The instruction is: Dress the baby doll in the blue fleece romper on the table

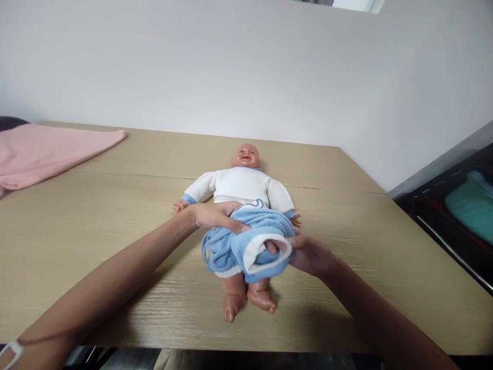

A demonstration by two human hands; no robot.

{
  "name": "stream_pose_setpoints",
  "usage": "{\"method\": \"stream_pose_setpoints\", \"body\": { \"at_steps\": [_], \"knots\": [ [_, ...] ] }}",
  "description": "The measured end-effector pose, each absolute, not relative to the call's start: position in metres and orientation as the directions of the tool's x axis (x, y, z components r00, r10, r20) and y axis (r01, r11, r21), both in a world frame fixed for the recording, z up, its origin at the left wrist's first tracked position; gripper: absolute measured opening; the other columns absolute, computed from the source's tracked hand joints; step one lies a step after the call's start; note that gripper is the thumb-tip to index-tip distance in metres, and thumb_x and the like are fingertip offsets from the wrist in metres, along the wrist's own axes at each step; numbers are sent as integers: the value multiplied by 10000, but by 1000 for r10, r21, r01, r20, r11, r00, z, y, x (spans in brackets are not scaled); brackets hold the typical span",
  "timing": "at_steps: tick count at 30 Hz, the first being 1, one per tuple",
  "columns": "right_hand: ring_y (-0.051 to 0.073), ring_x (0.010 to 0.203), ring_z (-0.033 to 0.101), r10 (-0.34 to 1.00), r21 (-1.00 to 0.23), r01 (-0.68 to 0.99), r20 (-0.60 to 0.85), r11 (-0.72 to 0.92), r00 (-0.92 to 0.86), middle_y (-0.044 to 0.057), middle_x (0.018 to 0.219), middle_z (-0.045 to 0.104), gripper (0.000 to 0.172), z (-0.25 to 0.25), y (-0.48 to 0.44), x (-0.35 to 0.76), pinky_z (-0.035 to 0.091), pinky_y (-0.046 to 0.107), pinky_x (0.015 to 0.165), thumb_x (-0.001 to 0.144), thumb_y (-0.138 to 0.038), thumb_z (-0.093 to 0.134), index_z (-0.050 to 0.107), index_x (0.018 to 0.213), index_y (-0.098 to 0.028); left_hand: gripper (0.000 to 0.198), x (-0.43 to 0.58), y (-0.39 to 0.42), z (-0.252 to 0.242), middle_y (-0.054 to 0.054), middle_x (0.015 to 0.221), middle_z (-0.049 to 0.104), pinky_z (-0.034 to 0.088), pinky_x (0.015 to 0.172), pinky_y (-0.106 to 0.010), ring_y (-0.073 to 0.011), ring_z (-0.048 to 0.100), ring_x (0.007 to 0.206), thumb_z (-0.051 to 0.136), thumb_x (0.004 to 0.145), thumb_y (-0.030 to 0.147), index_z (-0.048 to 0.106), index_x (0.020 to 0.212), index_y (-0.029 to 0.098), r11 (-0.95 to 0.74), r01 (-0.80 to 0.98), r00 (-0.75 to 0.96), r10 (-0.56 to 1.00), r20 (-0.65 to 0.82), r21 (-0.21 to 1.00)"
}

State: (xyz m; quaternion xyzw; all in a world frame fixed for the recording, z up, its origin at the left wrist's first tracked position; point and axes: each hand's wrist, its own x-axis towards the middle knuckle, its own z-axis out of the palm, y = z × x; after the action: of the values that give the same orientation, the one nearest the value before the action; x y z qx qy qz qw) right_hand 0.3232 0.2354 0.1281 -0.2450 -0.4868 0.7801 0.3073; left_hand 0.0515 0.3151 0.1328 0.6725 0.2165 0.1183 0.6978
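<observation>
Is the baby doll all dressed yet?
Not yet. The doll has its white top on, with both arms through the sleeves. The blue trousers are in hand. They are bunched round the hips, with the left hand at the waist and the right hand with fingers inside one cuff. The feet and lower legs are bare.

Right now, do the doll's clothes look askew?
Yes: the blue trousers sit bunched around the doll's hips, one cuff turned out white, legs bare. The right hand holds that cuff; the left hand rests at the waist.
</observation>
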Motion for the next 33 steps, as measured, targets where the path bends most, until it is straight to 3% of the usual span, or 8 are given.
{"method": "stream_pose_setpoints", "body": {
  "at_steps": [2,6,10,14,19,21,26,33],
  "knots": [
    [182,771,586,714,-905,-275,-42,-323,-699,6,804,641,446,134,237,319,540,297,765,777,-587,944,731,844,-200,527,51,312,132,29,718,653,454,485,-206,-108,556,565,989,769,610,721,913,180,127,146,843,504,-191,981],
    [164,764,550,752,-978,-138,-30,-160,-659,-17,830,625,402,142,234,318,511,284,769,732,-442,1014,716,884,-218,582,56,303,139,-40,920,778,614,723,-289,-214,749,853,970,760,671,747,1013,197,237,94,834,512,-206,967],
    [229,906,630,921,-992,-79,-56,-94,-385,35,1005,735,254,145,223,322,532,342,844,889,-432,847,768,1035,-240,550,67,296,148,-75,1093,828,621,970,-367,-276,775,1068,977,791,595,809,1117,185,117,77,853,506,-126,990],
    [243,942,635,975,-998,55,-6,6,-224,27,1021,743,186,145,212,319,527,356,859,916,-388,729,746,1033,-245,561,68,298,150,-82,1116,841,624,1027,-425,-295,780,1088,984,777,617,826,1114,198,32,98,871,481,-102,995],
    [264,992,687,984,-943,330,-10,50,-176,45,1125,784,332,136,194,317,543,360,839,953,-368,704,722,1254,-229,597,62,302,149,-119,1225,842,580,1129,-441,-314,753,1238,850,904,727,823,1171,194,-40,96,898,434,-69,995],
    [275,1013,703,984,-931,363,-23,45,-179,54,1165,794,378,135,185,318,555,373,861,966,-373,702,714,1315,-228,596,63,299,148,-115,1259,838,578,1123,-430,-309,751,1246,846,916,716,820,1215,201,-18,90,899,432,-73,996],
    [292,1079,691,995,-950,295,85,97,-55,50,1149,787,307,139,173,321,539,393,980,970,-405,649,755,1195,-227,505,69,289,153,-72,1239,839,602,1018,-368,-275,772,1169,883,918,639,811,1206,230,22,142,891,432,-137,990],
    [273,1010,669,997,-951,303,75,61,34,41,1070,760,291,137,158,316,554,349,881,937,-419,664,732,1152,-235,496,82,272,171,-32,1119,827,573,946,-354,-267,762,1068,932,855,591,810,1180,237,-236,247,884,452,-119,940]
  ]
}}
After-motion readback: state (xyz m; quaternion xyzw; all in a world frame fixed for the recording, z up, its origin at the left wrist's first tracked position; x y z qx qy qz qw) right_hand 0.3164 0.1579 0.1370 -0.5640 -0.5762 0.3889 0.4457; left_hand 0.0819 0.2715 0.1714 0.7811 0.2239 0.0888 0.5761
